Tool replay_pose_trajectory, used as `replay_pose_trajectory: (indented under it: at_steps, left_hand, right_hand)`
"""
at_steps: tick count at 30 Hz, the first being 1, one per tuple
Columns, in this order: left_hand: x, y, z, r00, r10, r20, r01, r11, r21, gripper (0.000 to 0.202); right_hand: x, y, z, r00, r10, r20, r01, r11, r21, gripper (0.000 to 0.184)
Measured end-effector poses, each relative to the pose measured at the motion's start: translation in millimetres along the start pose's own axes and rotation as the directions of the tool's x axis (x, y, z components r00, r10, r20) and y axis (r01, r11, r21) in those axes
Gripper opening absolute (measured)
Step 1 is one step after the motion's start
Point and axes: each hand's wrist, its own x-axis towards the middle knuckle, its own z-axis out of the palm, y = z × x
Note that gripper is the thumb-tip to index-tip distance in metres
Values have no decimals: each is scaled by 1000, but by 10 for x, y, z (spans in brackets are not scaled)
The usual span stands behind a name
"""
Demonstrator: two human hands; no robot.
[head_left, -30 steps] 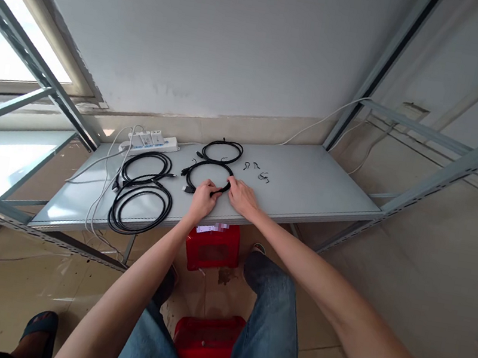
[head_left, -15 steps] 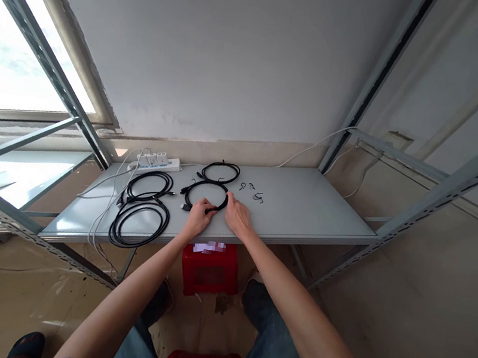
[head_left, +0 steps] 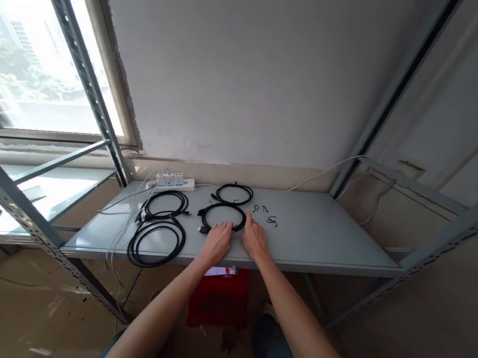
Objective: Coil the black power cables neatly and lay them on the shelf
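Observation:
Both my hands rest on a grey metal shelf [head_left: 324,241] at a small coiled black cable [head_left: 220,211]. My left hand [head_left: 217,241] lies on the coil's near edge with its fingers curled over the cable. My right hand [head_left: 254,239] is beside the coil's right side, fingers pointing forward and touching the cable. Another small black coil [head_left: 234,193] lies just behind it. Two larger black coils [head_left: 167,203] [head_left: 156,240] lie to the left. A few black twist ties [head_left: 266,215] sit right of the coils.
A white power strip [head_left: 175,182] with white cords sits at the shelf's back left. Slotted metal uprights [head_left: 79,66] frame the shelf on both sides. A red plastic stool [head_left: 220,300] stands under the shelf's front edge. A window is at the left.
The camera has tilted upward, so the shelf sits lower in view. My hands stay at the same small coil; the right hand's fingers have loosened from pinching to lying alongside it.

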Motion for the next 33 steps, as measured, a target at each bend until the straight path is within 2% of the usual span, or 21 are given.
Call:
replay_pose_trajectory:
  at_steps: [4, 11, 15, 19, 22, 25, 29, 33]
  left_hand:
    - [-29, 85, -45, 993, 4, 119, -14, 996, 86, 26]
    - [28, 33, -28, 976, 28, 217, -65, 983, 169, 49]
    - [-26, -16, -127, 977, 35, 211, -70, 985, 159, 51]
    - [-34, -93, -367, 991, 37, 132, -55, 990, 133, 52]
    - [140, -197, -523, 996, 74, 46, -80, 988, 135, 52]
    - [439, -315, -545, 989, 145, -1, -143, 979, 145, 52]
    - [873, -411, -380, 972, 229, 41, -233, 955, 181, 50]
    - [1246, -417, -168, 960, 269, 70, -278, 943, 182, 50]
  right_hand:
    - [22, 5, 14, 999, 30, 15, -30, 1000, -1, 63]
    - [106, 40, 122, 995, 88, -41, -89, 996, -20, 56]
    - [139, 60, 161, 995, 96, -16, -96, 995, -20, 57]
    - [151, 61, 173, 995, 102, -21, -102, 995, -11, 54]
    - [144, 52, 158, 994, 104, -15, -104, 995, -11, 51]
    - [135, 44, 134, 994, 107, -1, -107, 994, -6, 48]
    - [141, 43, 138, 995, 104, 3, -104, 995, -10, 42]
    - [155, 50, 171, 995, 95, -12, -96, 995, -24, 35]
